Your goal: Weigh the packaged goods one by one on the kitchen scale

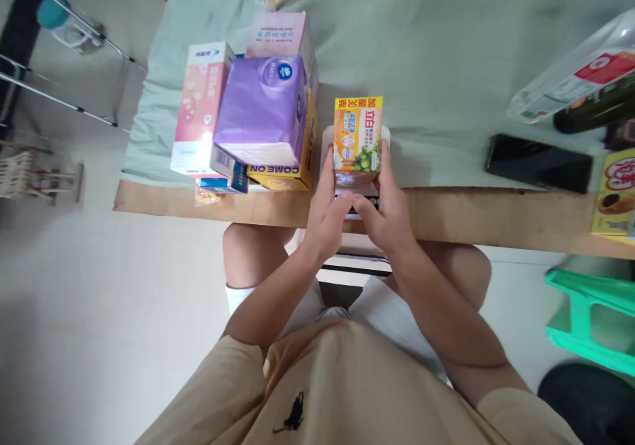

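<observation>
Snugly held: orange box (358,134) between two hands

The left hand (325,219) and right hand (389,213) clasp its opposite sides, thumbs close together. It is at the table's (421,68) near edge, over a white device (385,133); whether they touch is unclear. Toward the near-left corner, a purple pack (260,101) tops several boxes (202,111); rightward, a black phone (540,164) lies by the near edge.
</observation>
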Demonstrator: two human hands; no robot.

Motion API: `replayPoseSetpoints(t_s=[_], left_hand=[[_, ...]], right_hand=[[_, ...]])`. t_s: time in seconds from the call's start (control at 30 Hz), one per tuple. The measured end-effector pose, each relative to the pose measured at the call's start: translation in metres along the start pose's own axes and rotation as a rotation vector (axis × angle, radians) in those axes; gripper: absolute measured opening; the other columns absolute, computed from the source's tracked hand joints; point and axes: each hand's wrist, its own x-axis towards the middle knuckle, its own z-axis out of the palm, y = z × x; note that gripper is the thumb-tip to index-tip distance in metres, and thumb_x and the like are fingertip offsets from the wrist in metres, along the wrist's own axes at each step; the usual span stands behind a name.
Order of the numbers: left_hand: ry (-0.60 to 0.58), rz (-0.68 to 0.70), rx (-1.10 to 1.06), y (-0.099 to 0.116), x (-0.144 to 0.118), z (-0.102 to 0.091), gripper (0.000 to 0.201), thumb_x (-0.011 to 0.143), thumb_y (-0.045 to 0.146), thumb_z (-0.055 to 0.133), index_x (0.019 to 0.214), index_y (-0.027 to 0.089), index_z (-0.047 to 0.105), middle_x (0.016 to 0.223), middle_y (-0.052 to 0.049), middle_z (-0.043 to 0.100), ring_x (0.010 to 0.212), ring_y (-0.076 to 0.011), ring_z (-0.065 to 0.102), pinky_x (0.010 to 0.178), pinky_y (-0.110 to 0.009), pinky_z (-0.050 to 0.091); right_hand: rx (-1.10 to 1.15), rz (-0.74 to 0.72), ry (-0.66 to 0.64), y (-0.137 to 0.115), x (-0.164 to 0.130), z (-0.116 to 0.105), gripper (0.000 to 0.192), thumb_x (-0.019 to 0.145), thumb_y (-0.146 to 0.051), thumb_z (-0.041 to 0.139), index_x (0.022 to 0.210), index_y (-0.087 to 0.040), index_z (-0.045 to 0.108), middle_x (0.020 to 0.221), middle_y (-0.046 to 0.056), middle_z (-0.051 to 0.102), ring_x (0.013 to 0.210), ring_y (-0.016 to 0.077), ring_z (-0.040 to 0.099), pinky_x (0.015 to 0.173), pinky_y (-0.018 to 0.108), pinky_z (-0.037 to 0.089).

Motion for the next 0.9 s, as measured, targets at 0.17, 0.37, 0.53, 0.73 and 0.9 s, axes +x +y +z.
replayPoseSetpoints(t_s=[0.17, 0.37, 0.53, 0.73, 0.9], left_hand=[[-0.011, -0.045, -0.112, 0.001, 0.006, -0.013, 0.078, 0.094, 0.074, 0.041, 0.162, 0.040, 0.024, 0.173, 0.003, 0.027, 0.165, -0.0272, 0.025, 0.140, -0.048, 0.023], [-0.025, -0.005, -0.139, -0.003, 0.008, -0.019, 0.076, 0.095, 0.071, 0.043, 0.161, 0.038, 0.030, 0.171, -0.001, 0.034, 0.161, -0.0284, 0.034, 0.136, -0.048, 0.033], [-0.066, 0.057, -0.027, -0.012, 0.007, -0.030, 0.071, 0.095, 0.069, 0.045, 0.159, 0.037, 0.036, 0.170, -0.001, 0.035, 0.162, -0.0275, 0.031, 0.137, -0.046, 0.030], [0.025, 0.185, -0.005, -0.013, -0.001, -0.035, 0.057, 0.099, 0.060, 0.045, 0.146, 0.027, 0.051, 0.151, -0.010, 0.057, 0.139, -0.0247, 0.058, 0.113, -0.037, 0.051], [0.138, 0.285, 0.143, -0.012, -0.015, -0.035, 0.030, 0.096, 0.044, 0.056, 0.112, 0.020, 0.063, 0.120, -0.010, 0.068, 0.115, -0.0204, 0.065, 0.087, -0.030, 0.053]], right_hand=[[-0.062, -0.037, 0.040, -0.004, 0.002, 0.010, 0.087, 0.096, -0.052, 0.054, 0.168, -0.030, 0.010, 0.164, 0.008, 0.042, 0.146, 0.0269, 0.052, 0.121, 0.048, 0.049], [-0.112, -0.039, 0.074, -0.005, -0.002, 0.009, 0.084, 0.097, -0.050, 0.050, 0.168, -0.031, 0.010, 0.165, 0.008, 0.040, 0.147, 0.0265, 0.052, 0.122, 0.049, 0.048], [-0.151, -0.056, 0.055, 0.005, -0.003, 0.002, 0.079, 0.096, -0.052, 0.050, 0.166, -0.034, 0.016, 0.164, 0.005, 0.044, 0.143, 0.0256, 0.055, 0.121, 0.047, 0.050], [-0.011, -0.053, 0.259, 0.010, 0.003, -0.019, 0.048, 0.094, -0.052, 0.053, 0.137, -0.031, 0.054, 0.133, 0.006, 0.064, 0.123, 0.0208, 0.064, 0.105, 0.040, 0.055], [0.318, 0.260, 0.445, 0.017, 0.015, -0.041, 0.050, 0.083, -0.054, 0.066, 0.064, -0.021, 0.032, 0.055, -0.006, 0.023, 0.048, 0.0056, 0.020, 0.045, 0.024, 0.016]])
